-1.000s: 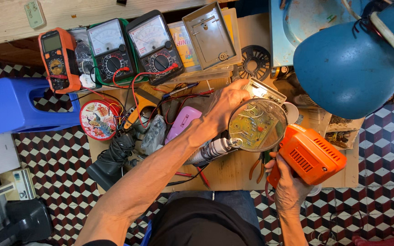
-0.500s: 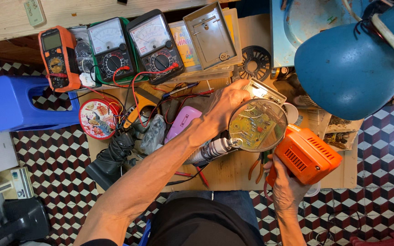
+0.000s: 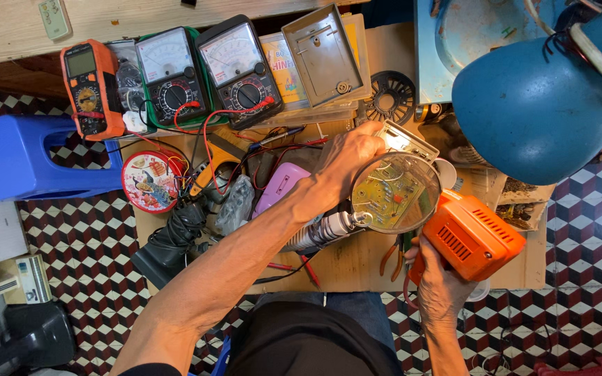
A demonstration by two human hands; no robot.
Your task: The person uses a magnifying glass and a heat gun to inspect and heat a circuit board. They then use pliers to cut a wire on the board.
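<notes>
Okay, green circuit board (image 3: 393,191) sits mid-bench under the round magnifier lens (image 3: 397,193), its handle (image 3: 323,232) running off at 8 o'clock. My left hand (image 3: 346,167) reaches in at 10 o'clock of the board, fingers curled onto its edge; whether they pinch it, I cannot tell. My right hand (image 3: 437,285) wraps tight round the orange device (image 3: 469,237) at 4 o'clock. Best keep the board flat and centred under the glass, wrist braced. Red probe leads (image 3: 207,129) and the meters (image 3: 235,66) lie at 10 o'clock; blue lamp (image 3: 538,104) at 2.
</notes>
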